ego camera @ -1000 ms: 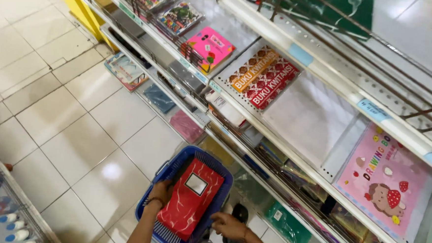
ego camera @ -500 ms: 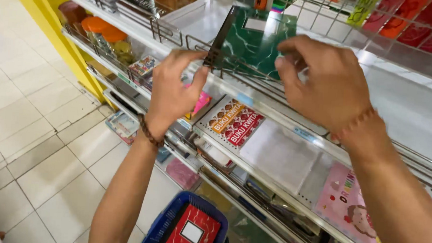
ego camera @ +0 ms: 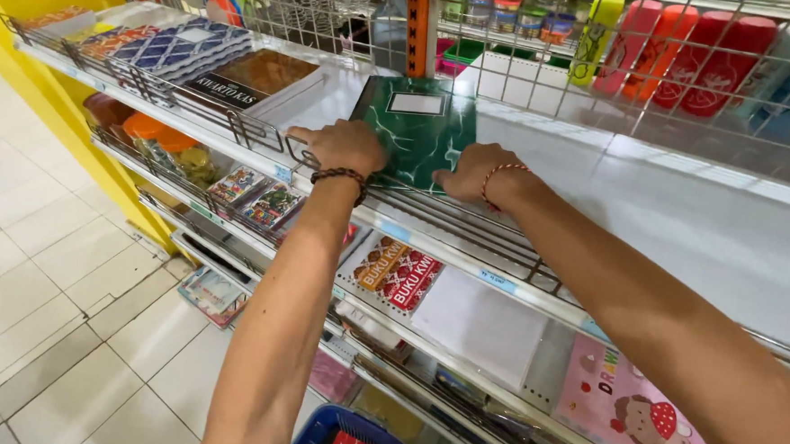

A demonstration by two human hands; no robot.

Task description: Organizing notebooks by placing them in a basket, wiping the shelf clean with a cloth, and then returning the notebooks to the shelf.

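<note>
hands press down on a dark green marbled hardcover ledger book [ego camera: 415, 133] lying flat on the white metal upper shelf [ego camera: 683, 219], just behind the shelf's low wire front rail [ego camera: 237, 133]. the book's cover shows pale veining and one white rectangular label near its far edge. the left hand [ego camera: 340, 147], a dark braided band at the wrist, lies palm down and spread over the book's near left corner; the right hand [ego camera: 474, 170], with a red cord bracelet, rests flat on the near right corner, fingers loosely curled, neither hand gripping. one green book is visible, though whether more lie beneath it cannot be told. to its left sits one brown-covered book [ego camera: 249, 77], then a stack of blue-and-white patterned books [ego camera: 183, 47]. behind the wire mesh stand three red cylindrical containers [ego camera: 692, 53] and one yellow one [ego camera: 596, 30]. on the shelf below lie two red-and-orange receipt pads [ego camera: 399, 272]. a blue plastic basket [ego camera: 348, 436] sits on the tiled floor.
</note>
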